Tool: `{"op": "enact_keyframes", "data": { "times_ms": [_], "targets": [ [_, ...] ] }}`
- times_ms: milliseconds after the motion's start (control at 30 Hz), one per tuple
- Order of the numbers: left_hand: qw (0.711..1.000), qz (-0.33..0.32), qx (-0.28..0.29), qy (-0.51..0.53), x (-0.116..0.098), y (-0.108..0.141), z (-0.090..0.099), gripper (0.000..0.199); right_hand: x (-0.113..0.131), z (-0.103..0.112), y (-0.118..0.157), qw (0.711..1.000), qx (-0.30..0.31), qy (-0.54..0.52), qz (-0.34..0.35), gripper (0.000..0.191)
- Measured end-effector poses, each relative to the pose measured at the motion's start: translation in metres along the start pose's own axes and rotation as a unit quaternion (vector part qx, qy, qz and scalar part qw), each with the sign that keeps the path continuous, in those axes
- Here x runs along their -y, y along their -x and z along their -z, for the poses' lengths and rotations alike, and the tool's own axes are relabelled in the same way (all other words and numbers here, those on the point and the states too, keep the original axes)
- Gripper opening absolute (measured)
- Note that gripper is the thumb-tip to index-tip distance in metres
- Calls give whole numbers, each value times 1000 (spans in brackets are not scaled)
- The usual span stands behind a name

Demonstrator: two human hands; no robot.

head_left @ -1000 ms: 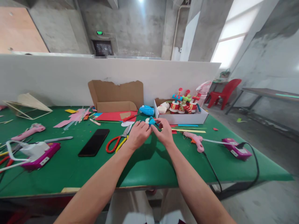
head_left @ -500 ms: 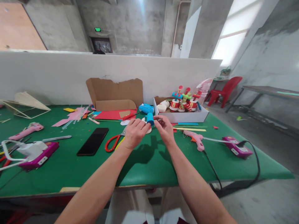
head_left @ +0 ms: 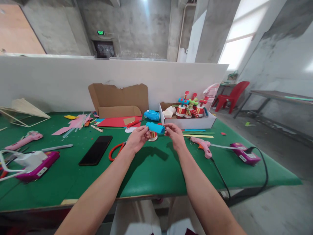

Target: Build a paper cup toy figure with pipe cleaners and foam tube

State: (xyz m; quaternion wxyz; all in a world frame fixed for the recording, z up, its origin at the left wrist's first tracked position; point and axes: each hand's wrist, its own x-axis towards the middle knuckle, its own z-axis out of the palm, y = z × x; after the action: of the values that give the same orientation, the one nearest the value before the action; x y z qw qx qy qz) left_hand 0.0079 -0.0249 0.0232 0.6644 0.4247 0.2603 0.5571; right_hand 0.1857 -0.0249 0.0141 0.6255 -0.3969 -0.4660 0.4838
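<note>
A blue paper tube (head_left: pixel 156 128) is held sideways above the green table between my two hands. My left hand (head_left: pixel 140 138) pinches its left end, and my right hand (head_left: pixel 174 135) has its fingertips closed on the right end, where the tube's opening shows. Just below the tube, a red and white paper cup (head_left: pixel 153 135) stands on the table, partly hidden by the tube and my left fingers. Red-handled scissors (head_left: pixel 116 151) lie left of my left hand, partly covered by it.
A white box (head_left: pixel 189 123) of finished cup figures stands behind my right hand. A pink glue gun (head_left: pixel 203 146) with its cord lies to the right. Left are a black phone (head_left: pixel 96 150) and a purple power strip (head_left: pixel 39 167). Red paper (head_left: pixel 110 122) lies behind.
The blue tube has turned from nearly upright to sideways, showing its length. My left hand has shifted to its left end, and more of the cup beneath is visible.
</note>
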Motion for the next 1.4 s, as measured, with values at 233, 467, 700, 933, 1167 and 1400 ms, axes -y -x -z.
{"op": "enact_keyframes", "data": {
  "times_ms": [233, 467, 700, 933, 1167, 1400],
  "targets": [
    [988, 59, 33, 138, 2, 6, -7, 29, -3, -18, 12, 984, 162, -43, 66, 51],
    [980, 121, 32, 152, 10, 6, -11, 19, -5, -23, 19, 933, 180, 163, 264, 57],
    [976, 193, 42, 87, 36, 8, -10, 29, -5, -29, 26, 928, 133, 234, 259, 33],
    [982, 81, -6, -169, 15, 2, 1, 34, -4, -17, 13, 936, 62, 305, 163, 25],
    [962, -74, -36, -259, -17, 0, 9, 36, -13, -11, 9, 891, 192, 394, 121, 30],
    [911, -59, 24, -408, -7, -4, 17, 22, -15, -14, 12, 870, 233, 419, 115, 34]
  ]
}}
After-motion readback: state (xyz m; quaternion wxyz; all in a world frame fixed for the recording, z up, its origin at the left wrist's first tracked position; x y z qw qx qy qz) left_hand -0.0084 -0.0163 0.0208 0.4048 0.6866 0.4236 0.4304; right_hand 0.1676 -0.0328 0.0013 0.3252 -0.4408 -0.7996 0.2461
